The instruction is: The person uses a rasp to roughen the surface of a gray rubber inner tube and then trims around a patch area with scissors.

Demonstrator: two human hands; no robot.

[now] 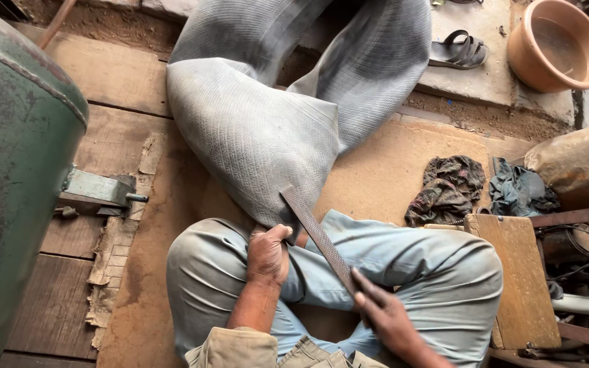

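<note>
While flat on grey ribbed rubber tube (pixel 260 129), coarse rasp (pixel 318 235) in right hand (pixel 386 313).

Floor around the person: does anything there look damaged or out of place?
Yes. A strip of cardboard left of the knee is torn and frayed along its edge. One sandal lies alone on the slab. Two crumpled rags lie on the floor near the wooden board.

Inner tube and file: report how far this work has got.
Done: the grey inner tube is deflated and folded, one end pulled over the knee. In hand: the left hand pins that end down while the right hand lays the long file against it. Left: no roughened spot or patch is visible; the rags lie untouched on the board.
</note>
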